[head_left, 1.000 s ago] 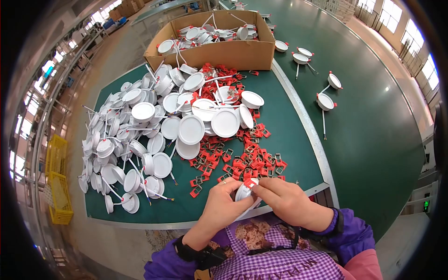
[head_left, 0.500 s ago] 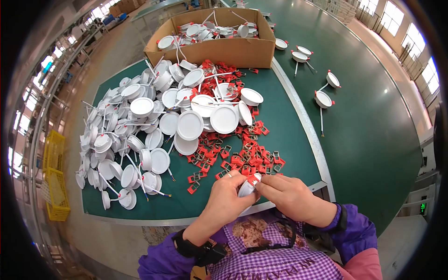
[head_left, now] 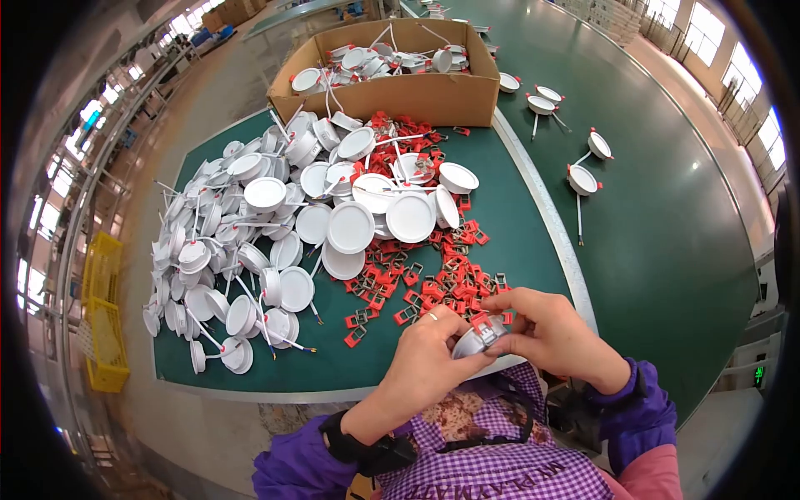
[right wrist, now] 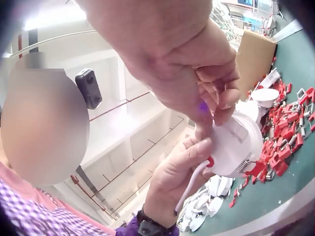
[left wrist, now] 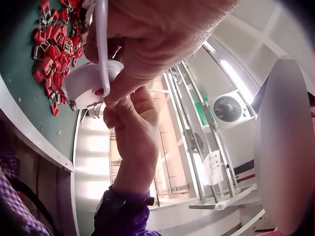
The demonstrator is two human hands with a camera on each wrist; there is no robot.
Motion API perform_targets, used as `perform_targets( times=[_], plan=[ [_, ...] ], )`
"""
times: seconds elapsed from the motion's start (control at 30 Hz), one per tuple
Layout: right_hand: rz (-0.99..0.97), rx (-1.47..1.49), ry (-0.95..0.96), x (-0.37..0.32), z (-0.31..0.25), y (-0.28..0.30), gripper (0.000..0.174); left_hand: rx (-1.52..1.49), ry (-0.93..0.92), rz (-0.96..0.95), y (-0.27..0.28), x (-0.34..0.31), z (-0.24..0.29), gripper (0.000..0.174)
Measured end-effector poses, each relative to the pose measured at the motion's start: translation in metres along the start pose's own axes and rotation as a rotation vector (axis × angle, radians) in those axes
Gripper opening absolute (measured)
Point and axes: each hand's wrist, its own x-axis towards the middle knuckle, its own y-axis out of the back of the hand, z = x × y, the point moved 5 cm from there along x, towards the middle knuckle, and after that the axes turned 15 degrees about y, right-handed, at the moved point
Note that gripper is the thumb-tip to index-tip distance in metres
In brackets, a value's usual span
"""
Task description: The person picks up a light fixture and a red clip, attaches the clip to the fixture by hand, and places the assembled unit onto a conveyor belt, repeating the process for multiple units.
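Observation:
My left hand [head_left: 421, 362] grips a round white lamp [head_left: 473, 343] by its side, above the table's front edge. A red clip [head_left: 481, 319] with metal parts sits at the lamp's upper rim. My right hand [head_left: 567, 342] is on the lamp's right side, thumb and fingers curled round its edge. In the right wrist view the lamp [right wrist: 236, 140] shows its white back, a coiled spring [right wrist: 243, 166] at the rim and a cable [right wrist: 191, 184] leaving it beside my left thumb. The left wrist view shows the lamp [left wrist: 86, 83] between both hands.
Many white lamps [head_left: 350, 227] are heaped on the green table, with loose red clips [head_left: 450, 279] to their right. Behind stands a cardboard box [head_left: 400, 96] of lamps. Several lamps [head_left: 582, 179] lie on the green surface at the right, past a metal edge [head_left: 546, 200].
The lamp has shifted right and turned, so the clip's metal parts show. My right hand's index finger and thumb have spread from their closer hold near the clip.

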Motion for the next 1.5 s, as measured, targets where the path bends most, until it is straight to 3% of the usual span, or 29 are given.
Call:
perform_targets(
  times=[0.17,0.27,0.3,0.33,0.43,0.47,0.53,0.6,0.67,0.7,0.77,0.8,0.87,0.93,1.03,1.13,1.27,1.5],
  plan=[
    [-0.007,0.005,-0.085,-0.003,0.01,0.005,0.033,-0.037,-0.015,-0.009,-0.009,0.002,0.008,0.028],
    [0.036,0.022,-0.09,-0.008,0.03,0.017,0.029,-0.071,0.093,-0.116,-0.01,0.009,0.011,0.029],
    [0.049,0.025,-0.068,-0.01,0.035,0.026,0.028,-0.07,-0.005,-0.117,-0.004,0.012,0.015,0.031],
    [0.085,-0.051,-0.179,-0.01,0.032,0.045,0.024,-0.071,-0.1,-0.114,0.005,0.016,0.019,0.033],
    [0.375,-0.22,-0.149,-0.027,0.075,0.119,0.021,0.286,-0.154,0.407,0.073,0.041,-0.003,0.047],
    [0.463,-0.24,-0.288,-0.034,0.081,0.142,0.021,0.444,-0.172,0.55,0.089,0.044,-0.011,0.053],
    [0.514,-0.356,-0.403,-0.042,0.088,0.155,0.021,0.518,-0.146,0.588,0.101,0.053,-0.029,0.059],
    [0.697,-0.67,-0.072,-0.04,0.073,0.145,0.019,0.588,-0.119,0.624,0.102,0.063,-0.044,0.064],
    [0.431,-0.609,0.012,-0.026,0.076,0.102,0.014,0.677,-0.108,0.683,0.099,0.071,-0.052,0.069],
    [0.297,-0.404,-0.063,-0.022,0.075,0.074,0.013,0.692,-0.11,0.71,0.097,0.071,-0.051,0.065],
    [0.026,-0.578,0.141,-0.017,0.076,0.021,0.005,0.7,-0.125,0.736,0.097,0.076,-0.056,0.066],
    [-0.016,-0.548,0.131,-0.02,0.079,-0.002,0.005,0.708,-0.135,0.771,0.097,0.077,-0.058,0.066],
    [-0.061,-0.567,0.072,-0.024,0.075,-0.029,0.011,0.727,-0.165,0.804,0.097,0.078,-0.057,0.056],
    [-0.013,-0.611,0.138,-0.024,0.067,-0.038,0.011,0.791,-0.198,0.857,0.101,0.078,-0.059,0.044],
    [0.001,-0.659,0.135,-0.024,0.068,-0.045,0.013,0.745,-0.211,0.804,0.11,0.076,-0.061,0.036],
    [0.006,-0.68,0.187,-0.027,0.069,-0.048,0.012,0.573,-0.192,0.765,0.118,0.077,-0.067,0.036],
    [-0.022,-0.683,0.179,-0.027,0.061,-0.044,0.01,0.582,-0.179,0.771,0.117,0.075,-0.058,0.038],
    [-0.169,-0.83,-0.003,-0.033,0.065,-0.045,0.013,0.627,-0.101,0.918,0.129,0.082,-0.055,0.03]
  ],
)
